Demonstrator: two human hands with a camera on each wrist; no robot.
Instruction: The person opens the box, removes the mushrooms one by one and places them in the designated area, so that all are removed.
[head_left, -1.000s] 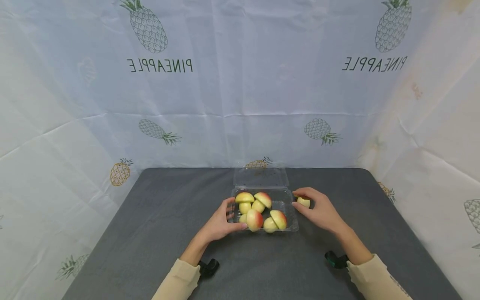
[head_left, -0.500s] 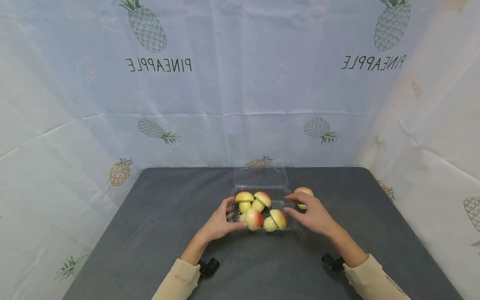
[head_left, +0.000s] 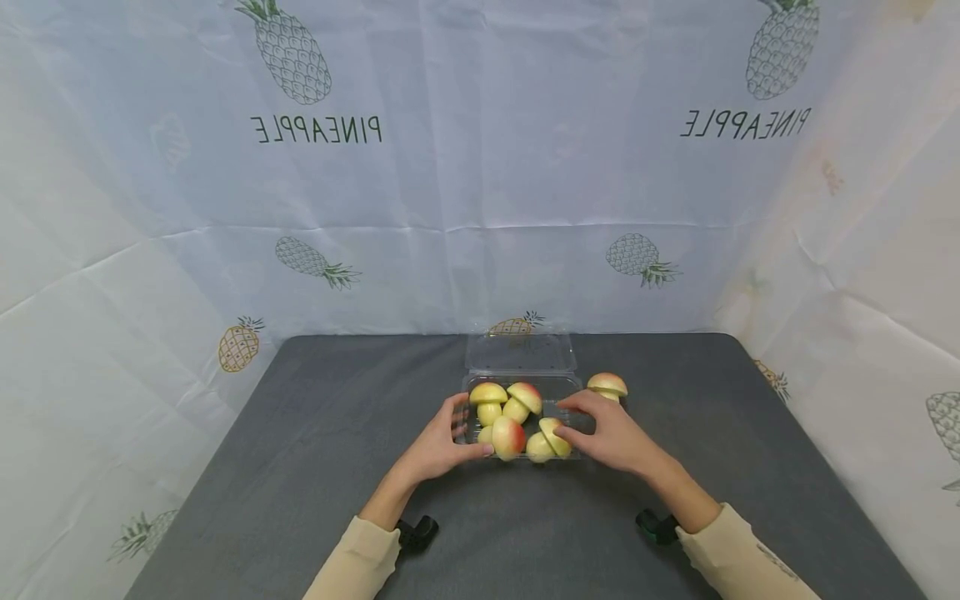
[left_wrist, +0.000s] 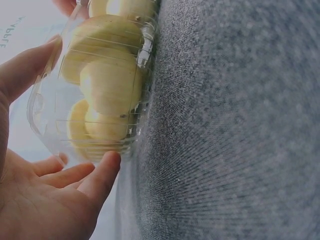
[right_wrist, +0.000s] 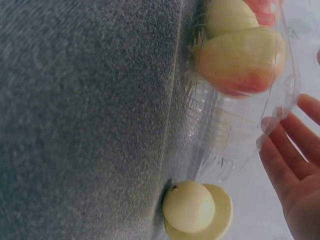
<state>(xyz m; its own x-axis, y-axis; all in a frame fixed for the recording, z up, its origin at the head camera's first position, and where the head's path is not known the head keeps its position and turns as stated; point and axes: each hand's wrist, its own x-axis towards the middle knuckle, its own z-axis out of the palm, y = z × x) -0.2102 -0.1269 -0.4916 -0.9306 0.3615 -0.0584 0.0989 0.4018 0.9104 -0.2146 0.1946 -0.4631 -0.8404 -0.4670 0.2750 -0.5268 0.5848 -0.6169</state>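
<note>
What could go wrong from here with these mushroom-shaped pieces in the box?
The right hand is at the right end of the box, so it might bump the near right piece. The loose piece, outside the box and just beyond that hand, could get knocked if the hand swings back.

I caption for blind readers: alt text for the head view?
A left hand touches an open, clear plastic box of four yellow-red mushroom-shaped pieces, the right hand over its right end; a fifth sits outside on the grey tabletop.
</note>
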